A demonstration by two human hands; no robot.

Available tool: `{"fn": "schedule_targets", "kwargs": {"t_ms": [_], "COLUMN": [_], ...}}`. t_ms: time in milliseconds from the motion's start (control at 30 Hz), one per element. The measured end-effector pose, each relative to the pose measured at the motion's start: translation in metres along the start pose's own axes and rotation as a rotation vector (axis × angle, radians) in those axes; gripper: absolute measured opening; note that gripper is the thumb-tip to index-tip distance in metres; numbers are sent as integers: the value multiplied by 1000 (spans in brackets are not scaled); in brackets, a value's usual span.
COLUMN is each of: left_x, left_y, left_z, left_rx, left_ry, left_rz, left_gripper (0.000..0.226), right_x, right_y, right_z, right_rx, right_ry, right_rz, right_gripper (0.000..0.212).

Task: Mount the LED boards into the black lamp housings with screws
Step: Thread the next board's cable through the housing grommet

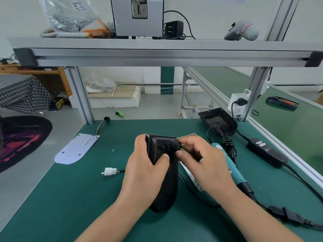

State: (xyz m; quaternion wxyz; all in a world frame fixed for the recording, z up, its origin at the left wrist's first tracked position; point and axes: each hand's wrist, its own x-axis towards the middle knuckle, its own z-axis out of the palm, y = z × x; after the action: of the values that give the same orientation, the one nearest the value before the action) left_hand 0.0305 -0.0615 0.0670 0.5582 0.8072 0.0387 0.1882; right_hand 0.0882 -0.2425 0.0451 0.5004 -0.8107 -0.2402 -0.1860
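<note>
Risk, wire: the right hand (201,161) works a rubber plug (172,145) with a thin yellow wire (185,150) at the back of the black housing (167,189). A hard tug or a skewed push could pinch or tear the wire, or leave the plug half seated.
Risk, grip: the housing is held up off the table (70,198) by one end only. If the push comes off line it could twist in the hand and slip.
Risk, loose parts: a single screw (113,150) lies bare on the mat toward the left side. A dragged sleeve or wire could flick it away.
Risk, cords: the screwdriver (234,172) and its looped cord lie just beside the right wrist and could snag.
Housing, look: matte black plastic, long, squared at the upper end and rounded at the lower end, back face toward the camera. I cannot tell whether a board sits inside.
Housing, place: over the middle of the tabletop, tilted, lower end near the mat.
Left hand (146,165): wrapped round the upper end of the housing, thumb on its back face.
Right hand: fingertips pinching the plug, close against the left hand.
Board (76,148): a pale board flat toward the far left corner, well apart from the hands.
Connector (110,171): white, on the mat just left of the left hand.
Second housing (218,121): open side up at the far right corner.
</note>
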Motion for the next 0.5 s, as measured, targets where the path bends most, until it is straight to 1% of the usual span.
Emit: {"fn": "schedule_targets", "kwargs": {"t_ms": [100, 233, 500], "left_x": [0, 0, -1], "left_y": [-1, -1, 3], "left_z": [0, 1, 1], "left_rx": [-3, 13, 35], "left_ry": [0, -1, -4], "left_rz": [3, 9, -11], "left_gripper": [24, 24, 26], "right_x": [0, 1, 0], "right_y": [-2, -3, -2], "right_z": [1, 2, 2], "right_rx": [54, 188, 155], "right_ry": [2, 7, 20], "right_rz": [48, 94, 54], "right_gripper": [25, 24, 21]}}
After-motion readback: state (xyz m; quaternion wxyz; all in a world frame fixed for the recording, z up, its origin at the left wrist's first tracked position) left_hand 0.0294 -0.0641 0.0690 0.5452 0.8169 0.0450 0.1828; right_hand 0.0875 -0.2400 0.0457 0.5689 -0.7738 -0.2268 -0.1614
